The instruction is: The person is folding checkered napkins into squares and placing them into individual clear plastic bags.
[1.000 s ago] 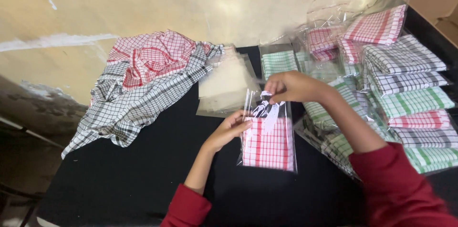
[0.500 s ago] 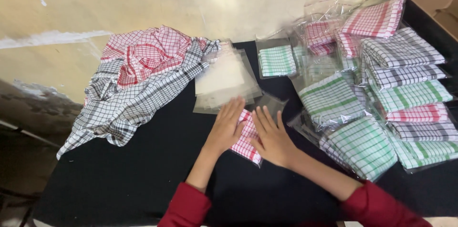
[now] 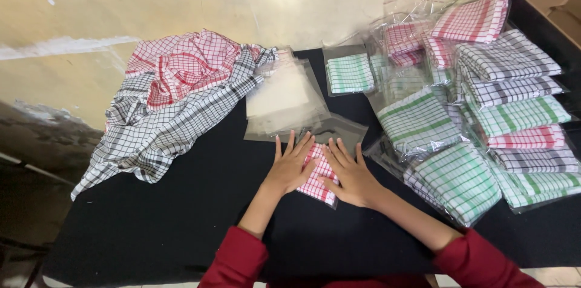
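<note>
Both of my hands lie flat, fingers spread, on a red-and-white checked cloth in a clear plastic bag (image 3: 318,182) on the black table (image 3: 181,227). My left hand (image 3: 292,164) covers the packet's left side. My right hand (image 3: 351,173) presses its right side. Only a strip of the packet shows between and below my palms. Just beyond my fingertips lies a stack of empty clear bags (image 3: 284,97).
Loose checked cloths, black-white (image 3: 157,130) and red-white (image 3: 187,64), are heaped at the back left. A bagged green checked cloth (image 3: 350,73) lies behind. Piles of bagged folded cloths (image 3: 508,112) fill the right side. A pale wall runs behind the table.
A second ago I held the bagged red cloth upright with my right hand at its top. It now lies flat on the table with both palms pressed on it.
</note>
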